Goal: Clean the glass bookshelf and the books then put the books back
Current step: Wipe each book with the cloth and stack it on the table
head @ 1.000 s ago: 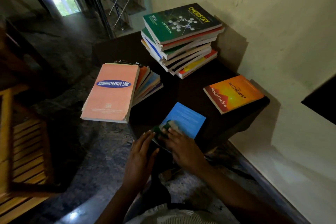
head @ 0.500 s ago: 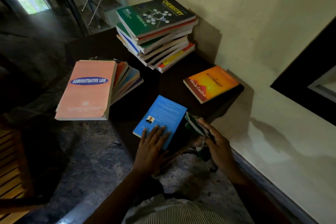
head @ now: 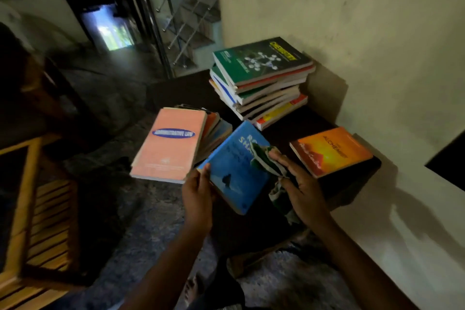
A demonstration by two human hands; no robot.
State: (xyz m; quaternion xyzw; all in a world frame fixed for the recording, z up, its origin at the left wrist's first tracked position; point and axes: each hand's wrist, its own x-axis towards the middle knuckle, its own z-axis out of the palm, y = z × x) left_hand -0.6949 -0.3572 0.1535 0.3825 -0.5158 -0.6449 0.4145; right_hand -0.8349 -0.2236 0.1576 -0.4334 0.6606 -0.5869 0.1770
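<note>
Half a second ago the blue book (head: 239, 171) lay flat, back cover up, under a flat left hand. Now it is turned front cover up and lifted off the worktop (head: 284, 131), tilted, its far corner near the stack (head: 261, 78). The left hand (head: 198, 194) grips its near left edge, thumb on the cover. The right hand (head: 302, 191), which was off to the side, now holds the green cloth (head: 264, 161) against the book's right edge.

The pink book (head: 171, 143) tops a low pile and juts out past the worktop's left edge over the floor. The orange book (head: 332, 151) lies flat near the right edge, close to the wall. Bare dark worktop shows between the stack and the orange book, and behind the pink pile.
</note>
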